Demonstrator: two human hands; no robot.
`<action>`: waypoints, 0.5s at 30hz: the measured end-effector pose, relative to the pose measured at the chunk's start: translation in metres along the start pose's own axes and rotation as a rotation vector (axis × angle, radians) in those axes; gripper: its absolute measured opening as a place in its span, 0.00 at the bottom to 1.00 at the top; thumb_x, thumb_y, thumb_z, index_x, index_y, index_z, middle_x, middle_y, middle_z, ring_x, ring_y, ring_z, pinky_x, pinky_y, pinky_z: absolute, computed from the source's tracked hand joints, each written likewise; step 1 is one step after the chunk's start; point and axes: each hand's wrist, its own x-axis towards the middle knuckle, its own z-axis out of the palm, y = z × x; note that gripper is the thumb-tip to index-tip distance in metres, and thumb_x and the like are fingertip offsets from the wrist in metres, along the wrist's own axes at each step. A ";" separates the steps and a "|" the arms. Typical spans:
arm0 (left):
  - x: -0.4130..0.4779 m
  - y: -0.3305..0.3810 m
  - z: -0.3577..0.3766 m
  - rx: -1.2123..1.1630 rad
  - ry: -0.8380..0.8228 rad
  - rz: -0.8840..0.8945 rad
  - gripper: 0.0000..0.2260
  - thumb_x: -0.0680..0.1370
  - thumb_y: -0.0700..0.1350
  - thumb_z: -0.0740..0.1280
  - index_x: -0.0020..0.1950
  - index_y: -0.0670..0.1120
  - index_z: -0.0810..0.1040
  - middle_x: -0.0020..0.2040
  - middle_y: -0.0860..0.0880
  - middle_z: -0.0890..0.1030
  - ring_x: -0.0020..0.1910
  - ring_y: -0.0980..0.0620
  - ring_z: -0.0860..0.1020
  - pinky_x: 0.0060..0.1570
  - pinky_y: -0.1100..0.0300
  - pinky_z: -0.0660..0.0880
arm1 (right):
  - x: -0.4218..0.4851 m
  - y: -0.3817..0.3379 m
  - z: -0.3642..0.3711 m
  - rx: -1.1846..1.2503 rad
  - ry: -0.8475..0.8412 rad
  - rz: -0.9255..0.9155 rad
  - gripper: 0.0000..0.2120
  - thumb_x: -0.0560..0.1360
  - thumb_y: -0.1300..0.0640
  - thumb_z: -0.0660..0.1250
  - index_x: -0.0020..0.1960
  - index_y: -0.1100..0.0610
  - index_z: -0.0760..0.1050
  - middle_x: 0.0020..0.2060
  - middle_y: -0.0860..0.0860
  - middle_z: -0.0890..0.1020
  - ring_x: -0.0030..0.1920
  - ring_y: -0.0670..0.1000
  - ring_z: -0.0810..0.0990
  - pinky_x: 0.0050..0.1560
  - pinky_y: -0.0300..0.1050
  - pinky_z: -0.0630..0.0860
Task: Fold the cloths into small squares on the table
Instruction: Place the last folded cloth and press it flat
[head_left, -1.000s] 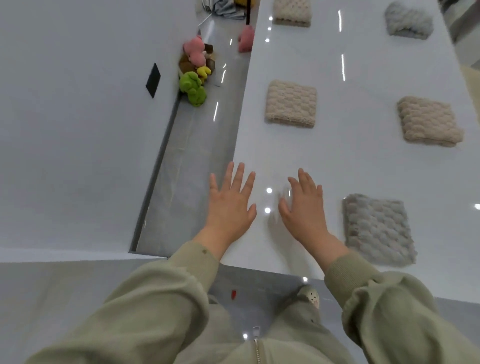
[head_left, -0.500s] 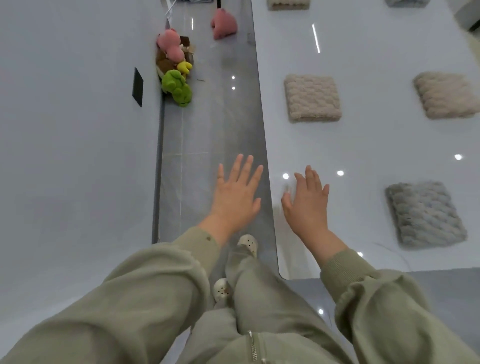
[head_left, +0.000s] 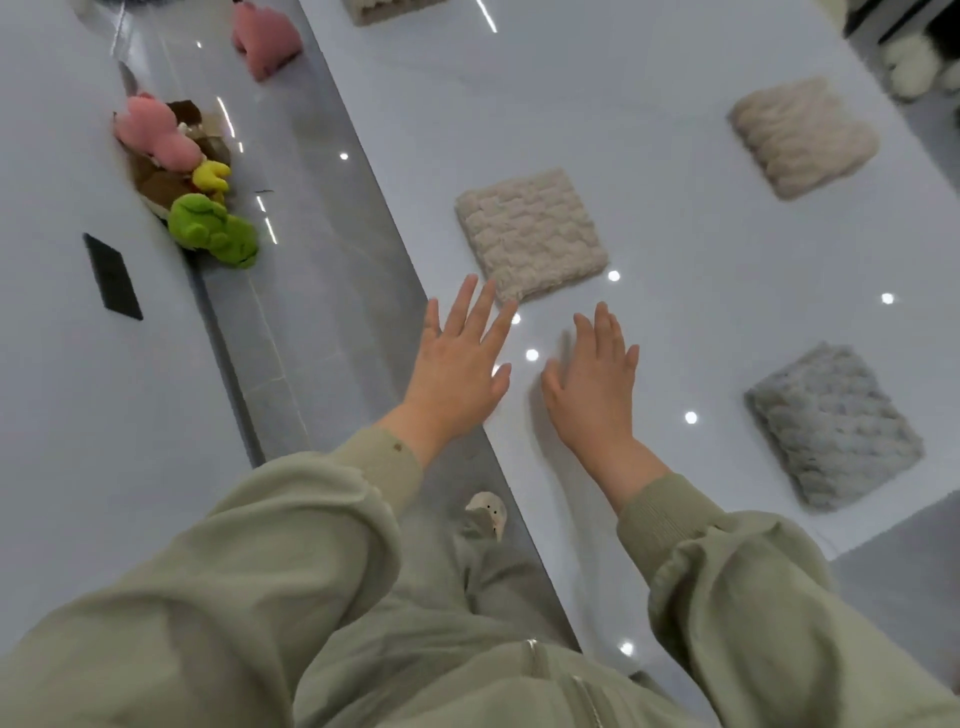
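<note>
Left hand (head_left: 457, 364), right hand (head_left: 592, 384) splayed, nothing grasped. Beige cloth (head_left: 530, 234), grey cloth (head_left: 831, 426) found folded; step judged between folds, unfolded one to be located.

Beige cloth (head_left: 531, 232); grey cloth (head_left: 831, 423); white table (head_left: 649, 130).

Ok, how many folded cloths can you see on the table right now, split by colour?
Beige cloths: 3, the middle cloth, the far right cloth and the top cloth, which is cut off by the picture's edge.
Grey cloths: 1, the near right cloth.
Total: 4 cloths.
</note>
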 end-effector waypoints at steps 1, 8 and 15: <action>0.010 -0.001 -0.002 -0.004 -0.004 0.033 0.30 0.80 0.53 0.55 0.78 0.47 0.46 0.78 0.45 0.43 0.76 0.45 0.40 0.72 0.42 0.40 | 0.004 -0.001 -0.003 0.010 0.009 0.027 0.27 0.79 0.53 0.56 0.75 0.60 0.54 0.76 0.57 0.51 0.76 0.56 0.48 0.74 0.59 0.46; 0.091 -0.023 -0.007 -0.035 0.028 0.341 0.27 0.77 0.52 0.51 0.75 0.44 0.61 0.76 0.41 0.60 0.75 0.41 0.55 0.70 0.40 0.50 | 0.037 -0.007 -0.003 0.160 0.099 0.247 0.26 0.79 0.54 0.56 0.75 0.60 0.55 0.76 0.56 0.51 0.76 0.55 0.48 0.75 0.53 0.45; 0.182 -0.078 -0.031 -0.140 -0.133 0.576 0.30 0.77 0.55 0.43 0.77 0.46 0.52 0.78 0.44 0.50 0.77 0.46 0.44 0.72 0.48 0.40 | 0.074 -0.050 0.010 0.551 0.380 0.586 0.26 0.80 0.54 0.57 0.75 0.58 0.56 0.76 0.51 0.56 0.75 0.48 0.54 0.71 0.37 0.50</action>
